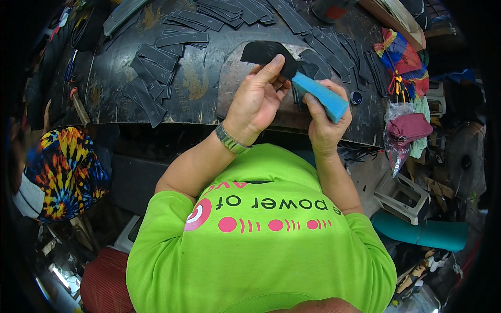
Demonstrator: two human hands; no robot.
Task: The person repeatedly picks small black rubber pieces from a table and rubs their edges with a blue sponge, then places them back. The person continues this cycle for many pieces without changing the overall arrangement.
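A curved black piece (pixel 266 53), leather-like and flat, is pinched between the thumb and fingers of my left hand (pixel 258 99). I hold it up above a worn, round-cornered board (pixel 235 83) on the dark bench. My right hand (pixel 324 125) grips a blue foam block (pixel 324 99), wedge-like in shape. The block's narrow end is close to the lower right end of the black piece; whether they touch I cannot tell. Several more black pieces (pixel 311 65) lie just beyond my right hand, partly hidden by the block.
Flat black strips (pixel 155 65) lie in overlapping rows on the bench's left, with more strips (pixel 224 13) at the back. A small round lid (pixel 356 97) sits right of my hand. Bags and a maroon pouch (pixel 409 129) hang at the right edge. A wooden-handled tool (pixel 79 106) is far left.
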